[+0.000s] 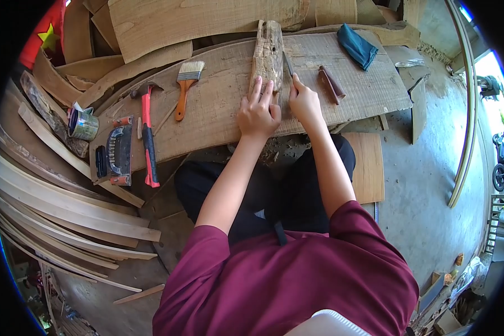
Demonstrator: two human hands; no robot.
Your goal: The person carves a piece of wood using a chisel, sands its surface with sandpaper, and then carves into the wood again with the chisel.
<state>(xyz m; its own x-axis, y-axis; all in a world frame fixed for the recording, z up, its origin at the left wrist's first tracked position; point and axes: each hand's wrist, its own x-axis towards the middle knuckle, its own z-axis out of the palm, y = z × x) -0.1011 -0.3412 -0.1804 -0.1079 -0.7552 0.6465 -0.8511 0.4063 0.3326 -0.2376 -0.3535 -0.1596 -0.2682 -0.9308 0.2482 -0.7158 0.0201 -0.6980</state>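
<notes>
The right hand [305, 103] is closing around the hidden handle of a knife [288, 63], its fingers and thumb pressed together, and the slim, tapering metal blade is pointing away from the person, lying along the right edge of a weathered wood piece [269, 47]. Whether the edge is touching the wood, I cannot tell. The left hand [256, 115] is not clamping anything: its fingers are spreading apart, with two fingertips resting on the near part of the wood piece and the thumb bending inward.

The wood piece is lying lengthwise across the middle of a broad, saw-marked board [218, 115], showing a long, narrow shape and a pale, pitted, crumbling surface with dark hollows at its far end. To the right of the knife, a smooth brown folded item [331, 85] is resting on the board, and beyond it a crumpled teal cloth [357, 47] is lying near the far edge.

To the left, a flat brush [185, 87] is showing pale bristles and a rounded, varnished handle. Farther left, a claw hammer [147, 129] with a red and black handle is lying beside a black tool with red ends [119, 151]. A round tin [84, 123] is standing near them, and curved wooden strips [67, 207] are fanning over the smooth grey floor [414, 185].
</notes>
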